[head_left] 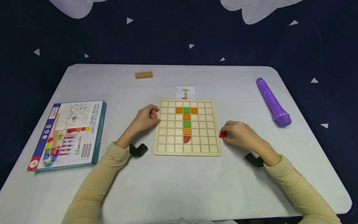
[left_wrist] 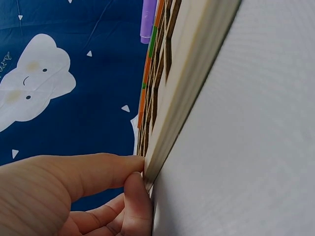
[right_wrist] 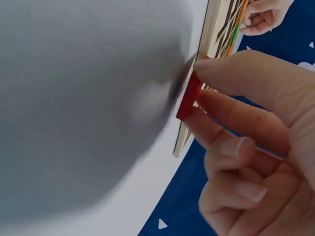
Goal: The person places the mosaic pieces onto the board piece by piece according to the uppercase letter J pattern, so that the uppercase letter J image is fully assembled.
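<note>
A square wooden grid board [head_left: 170,149] lies flat at the table's middle. Orange and green square tiles stand in it in a T shape, with a red quarter-round tile [head_left: 186,139] at the bottom of the stem. My left hand [head_left: 146,117] pinches the board's left edge between thumb and finger, as the left wrist view shows up close. Off the board's right edge, my right hand [head_left: 240,134] holds a small red tile [right_wrist: 191,93] between thumb and fingertips. The tile's full shape is partly hidden by the fingers.
A small printed pattern card [head_left: 185,92] touches the board's far edge, showing a similar T figure. Farther back lies a brown wooden block [head_left: 144,75]. A toy box [head_left: 70,133] sits at the left, a purple microphone-shaped object [head_left: 272,102] at the right.
</note>
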`<state>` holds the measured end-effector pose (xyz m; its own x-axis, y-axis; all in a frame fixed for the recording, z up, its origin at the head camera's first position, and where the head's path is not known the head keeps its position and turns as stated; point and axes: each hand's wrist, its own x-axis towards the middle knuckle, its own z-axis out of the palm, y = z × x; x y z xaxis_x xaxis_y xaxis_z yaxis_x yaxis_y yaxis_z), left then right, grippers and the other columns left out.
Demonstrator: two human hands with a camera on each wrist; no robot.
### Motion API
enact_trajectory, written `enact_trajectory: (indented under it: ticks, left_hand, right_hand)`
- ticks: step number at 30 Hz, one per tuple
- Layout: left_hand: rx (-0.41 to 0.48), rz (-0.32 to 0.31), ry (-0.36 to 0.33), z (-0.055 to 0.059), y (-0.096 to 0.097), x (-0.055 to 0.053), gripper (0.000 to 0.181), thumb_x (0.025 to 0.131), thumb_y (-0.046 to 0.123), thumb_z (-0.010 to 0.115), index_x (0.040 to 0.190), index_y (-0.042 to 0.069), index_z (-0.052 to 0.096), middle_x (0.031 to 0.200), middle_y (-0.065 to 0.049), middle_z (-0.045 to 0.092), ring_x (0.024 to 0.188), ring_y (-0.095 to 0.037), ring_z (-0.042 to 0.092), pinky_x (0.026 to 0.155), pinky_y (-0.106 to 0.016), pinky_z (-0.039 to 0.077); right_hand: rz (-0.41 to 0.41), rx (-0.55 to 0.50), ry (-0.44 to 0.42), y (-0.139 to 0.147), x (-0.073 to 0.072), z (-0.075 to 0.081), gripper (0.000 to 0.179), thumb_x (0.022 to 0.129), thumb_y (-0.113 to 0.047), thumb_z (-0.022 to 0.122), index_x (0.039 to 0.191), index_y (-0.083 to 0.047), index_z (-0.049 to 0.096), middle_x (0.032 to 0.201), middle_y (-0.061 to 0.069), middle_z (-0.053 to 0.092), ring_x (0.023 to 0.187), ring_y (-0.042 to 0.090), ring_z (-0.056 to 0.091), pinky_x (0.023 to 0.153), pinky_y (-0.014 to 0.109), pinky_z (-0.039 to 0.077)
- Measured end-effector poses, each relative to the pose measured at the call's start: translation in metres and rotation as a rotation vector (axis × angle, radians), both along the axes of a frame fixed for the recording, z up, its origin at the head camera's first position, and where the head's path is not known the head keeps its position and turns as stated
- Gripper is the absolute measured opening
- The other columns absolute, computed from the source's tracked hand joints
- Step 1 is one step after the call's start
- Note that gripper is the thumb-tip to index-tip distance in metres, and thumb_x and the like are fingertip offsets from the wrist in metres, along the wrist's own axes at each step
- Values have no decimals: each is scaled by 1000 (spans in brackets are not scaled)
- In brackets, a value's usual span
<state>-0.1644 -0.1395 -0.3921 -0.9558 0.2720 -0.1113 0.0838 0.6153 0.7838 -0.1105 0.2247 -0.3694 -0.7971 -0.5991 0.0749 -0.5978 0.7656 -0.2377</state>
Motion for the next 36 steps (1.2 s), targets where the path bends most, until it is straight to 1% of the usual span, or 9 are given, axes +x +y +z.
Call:
enact_trajectory:
  ticks: [5,10,13,16,20,24,29,32,36]
  left_hand:
    - [2,-2,-4,0,0,0,41,81,6,65,120,-2,52,89,-10,57,72,-14,51,70,-26,42]
    - [-3,-11,-3,2,0,0,41,82,7,65,120,-2,52,90,-10,57,72,-15,52,69,-26,42]
    - [-3,-5,4,2,-1,-1,41,82,6,65,120,-2,52,90,-11,57,72,-15,52,69,-26,42]
    - [3,-4,6,2,-1,-1,41,82,6,65,119,-2,52,90,-11,57,73,-15,52,69,-26,42]
    - [1,-5,-1,0,-1,-1,41,82,6,65,119,-2,52,90,-10,57,72,-14,52,69,-26,42]
    - [1,-5,0,-1,-1,-1,40,81,6,65,119,-2,52,89,-10,57,71,-14,52,69,-26,42]
    - [-5,-13,14,-1,0,0,41,81,5,65,119,-4,53,88,-12,58,71,-14,52,68,-25,42]
    - [-12,-15,21,0,0,0,41,81,4,65,119,-5,53,88,-12,58,71,-13,53,67,-25,42]
    - [-14,-7,20,0,0,0,41,81,5,65,119,-4,53,89,-11,58,71,-14,52,68,-25,42]
  right_hand:
    - [29,-13,41,-2,-2,2,14,75,-3,71,89,-5,73,80,3,66,70,10,60,61,27,49]
    - [-60,-1,33,5,-1,3,14,75,-11,74,88,-6,72,80,2,66,69,11,58,61,30,48]
    - [-125,3,-11,7,-1,3,14,74,-14,75,85,-5,71,74,1,65,65,11,54,58,28,45]
    - [-147,-14,-63,7,-2,3,12,75,-11,73,85,-4,71,72,1,66,64,11,55,58,27,44]
    - [-120,-35,-86,4,-4,0,14,76,-5,71,90,-4,71,79,3,70,70,12,59,64,30,48]
    - [-85,-35,-51,2,-7,-4,19,78,1,68,96,-3,71,85,6,70,75,15,60,67,33,49]
    - [-42,-46,-2,3,-11,-8,26,78,8,63,99,-4,71,87,7,68,77,17,61,67,33,49]
    - [-30,-43,11,3,-12,-9,21,79,1,66,99,-5,72,88,6,68,76,15,61,66,33,49]
    - [-50,-28,3,1,-13,-9,22,77,-15,73,98,-7,72,89,3,68,76,14,61,66,32,49]
